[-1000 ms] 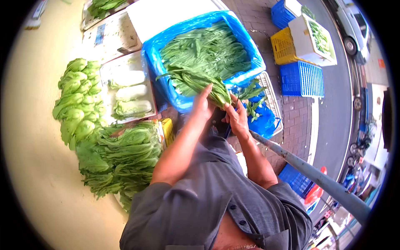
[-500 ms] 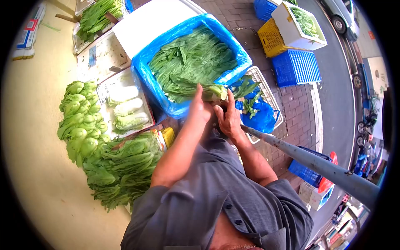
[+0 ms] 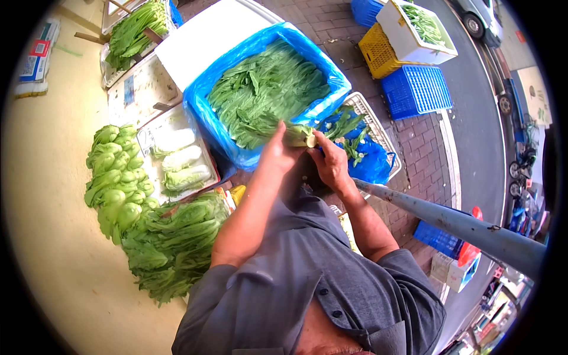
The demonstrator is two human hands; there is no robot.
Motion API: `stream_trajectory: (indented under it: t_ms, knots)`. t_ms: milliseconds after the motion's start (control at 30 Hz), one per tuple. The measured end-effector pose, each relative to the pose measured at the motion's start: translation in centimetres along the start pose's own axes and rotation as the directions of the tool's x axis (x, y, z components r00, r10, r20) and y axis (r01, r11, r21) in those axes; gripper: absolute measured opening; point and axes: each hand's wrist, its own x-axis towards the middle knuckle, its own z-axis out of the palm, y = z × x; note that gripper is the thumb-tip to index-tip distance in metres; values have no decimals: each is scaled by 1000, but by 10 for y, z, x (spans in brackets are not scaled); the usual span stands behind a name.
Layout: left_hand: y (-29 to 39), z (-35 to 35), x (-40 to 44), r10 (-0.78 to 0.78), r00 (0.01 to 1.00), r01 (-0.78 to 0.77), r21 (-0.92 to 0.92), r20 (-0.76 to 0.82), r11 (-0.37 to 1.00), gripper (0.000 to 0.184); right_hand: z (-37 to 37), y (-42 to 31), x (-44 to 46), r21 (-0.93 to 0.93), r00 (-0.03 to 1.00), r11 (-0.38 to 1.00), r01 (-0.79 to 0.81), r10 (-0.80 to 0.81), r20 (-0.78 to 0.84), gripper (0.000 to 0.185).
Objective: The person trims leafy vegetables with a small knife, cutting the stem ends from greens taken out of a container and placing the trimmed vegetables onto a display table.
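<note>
My left hand [image 3: 280,154] is wrapped around a leafy green vegetable [image 3: 299,136], thumb uppermost. Its pale cut base points right, and its leaves lie over the near edge of the greens heaped in a box lined with blue plastic [image 3: 322,59]. Close by the cut base is my right hand [image 3: 332,163], its fingers curled. What they hold, if anything, is hidden. Just right of the hands, a white crate [image 3: 378,127] holds a blue plastic bag [image 3: 373,163] with loose leaves and small cut pieces on it.
Napa cabbages [image 3: 182,158] fill a tray at left, beside piled bok choy [image 3: 121,189] and leafy lettuce [image 3: 177,242]. A grey metal pole [image 3: 438,219] slants across at right. Beyond it stand blue crates [image 3: 417,92], a yellow crate [image 3: 384,53] and the road.
My right hand's fingers have gone from stretched along the base to curled beside it. The vegetable has shifted slightly, turning its cut end more into view. My left hand keeps its hold.
</note>
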Motion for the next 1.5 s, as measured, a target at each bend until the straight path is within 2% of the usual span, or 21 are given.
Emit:
stream_trajectory:
  t_ms: [67,167,200,267,300,367,400,533,633,700,767,800,1000,1100,1167,1233,1267,1333,1400,1467,1500]
  knots:
    - [0,1,2,-10,1000,10,1,21,1000,42,-3,10,-2,-18,1000,1000,24,-24,8,47]
    - [-1,4,6,-11,998,12,-16,67,1000,39,1,12,-2,154,996,988,16,-2,-94,43]
    - [-2,11,7,-2,997,5,-36,75,999,36,0,12,-3,357,978,925,-132,180,-104,42]
    - [-4,23,10,0,997,2,-19,81,1000,33,-4,11,-8,703,862,619,-351,506,-15,39]
    - [-3,30,8,-4,997,2,16,79,1000,33,-4,17,-4,721,835,625,-299,537,-120,36]
    - [-5,41,13,-11,991,3,57,132,998,34,-3,25,5,869,637,427,-248,748,-185,39]
    - [-7,43,19,-14,983,3,60,184,998,36,-3,30,7,893,533,394,-219,815,-228,42]
    - [-13,45,40,-75,951,46,103,299,994,43,-12,63,12,884,339,465,-48,840,-424,39]
    - [-22,46,44,-1,966,-61,233,258,971,45,-16,73,-3,907,282,343,-244,920,-273,40]
    - [-25,46,44,66,945,-159,273,320,949,44,-3,64,-14,862,373,394,-318,888,-268,46]
    - [-26,37,43,114,944,-216,321,308,922,43,-1,28,-16,586,625,676,-446,704,-337,38]
    - [-28,36,40,136,944,-240,342,301,909,42,-2,28,-13,144,844,952,-271,307,-441,29]
    - [-24,26,25,294,895,-436,519,336,735,38,10,24,-10,-75,912,941,-329,296,-285,10]
    - [-15,12,26,377,825,-565,588,422,579,38,10,30,-7,-100,898,925,-366,322,-300,10]
    - [-13,4,19,430,783,-620,612,449,491,36,7,41,-2,82,840,929,-361,362,-404,11]
    - [-6,-14,12,419,796,-597,679,437,427,34,-8,27,16,516,632,750,-414,645,-430,11]
    - [-2,-25,8,424,800,-586,708,425,394,35,-12,31,16,707,561,644,-294,715,-418,11]
    - [6,-30,-12,373,856,-515,655,359,553,35,-23,32,19,937,425,334,-105,867,-261,8]
    - [13,-46,-34,398,865,-501,504,304,704,33,-16,72,-10,922,362,306,-237,908,-208,15]
    - [25,-64,-67,445,841,-540,454,307,708,39,-1,153,-60,888,335,291,-356,927,-170,19]
    - [28,-63,-92,526,800,-600,381,289,703,42,6,152,-71,699,433,474,-535,865,-255,19]
